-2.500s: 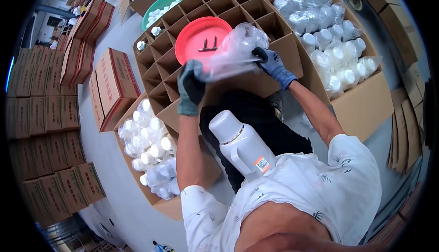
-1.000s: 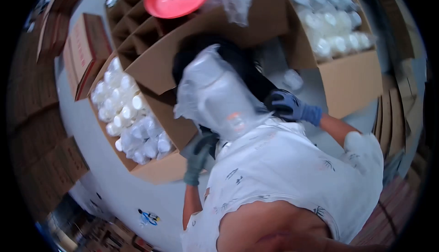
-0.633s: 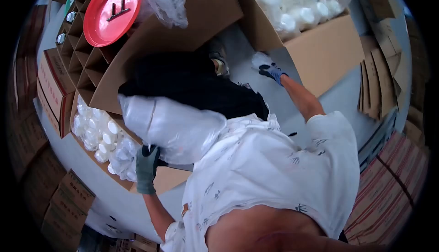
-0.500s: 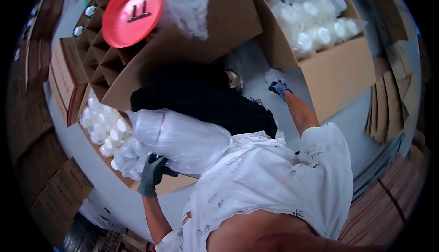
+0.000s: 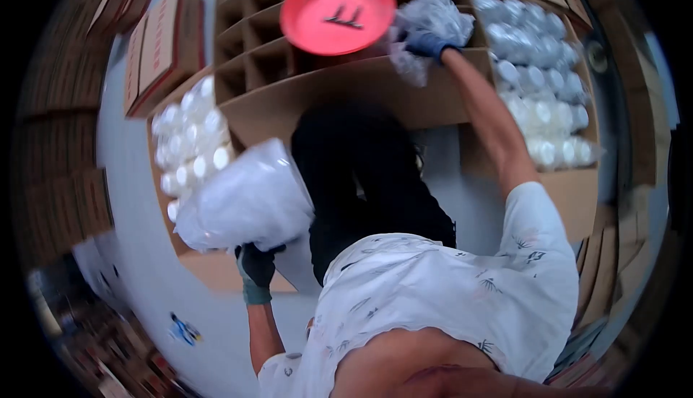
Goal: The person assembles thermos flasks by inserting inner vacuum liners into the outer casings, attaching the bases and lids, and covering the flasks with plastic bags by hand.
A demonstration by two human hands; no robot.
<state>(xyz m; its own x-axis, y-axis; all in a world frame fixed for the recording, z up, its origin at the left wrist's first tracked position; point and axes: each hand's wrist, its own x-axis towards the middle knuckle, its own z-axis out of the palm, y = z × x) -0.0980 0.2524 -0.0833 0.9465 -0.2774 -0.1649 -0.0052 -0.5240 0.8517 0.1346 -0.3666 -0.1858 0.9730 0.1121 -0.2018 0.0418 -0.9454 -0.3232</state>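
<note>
My left hand, in a green-grey and dark glove, is closed at the lower edge of a bulky bundle of clear plastic bags; some fingers are hidden under it. The bundle lies tilted between my left leg and a carton of white-capped bottles. At the far side my right hand, in a blue glove, is closed on crumpled clear plastic, its fingertips partly hidden. That plastic rests on a divided carton, beside a round red tray holding small dark metal pieces.
A second carton with rows of wrapped white-capped bottles stands to the right. A closed printed carton is at left. Folded cardboard leans at lower right. A small blue-and-yellow item lies on the grey floor.
My right hand has gone from low near the floor up to the crumpled plastic by the red tray. The bag bundle has shifted left and tilted, my left hand still beneath it. The view has turned.
</note>
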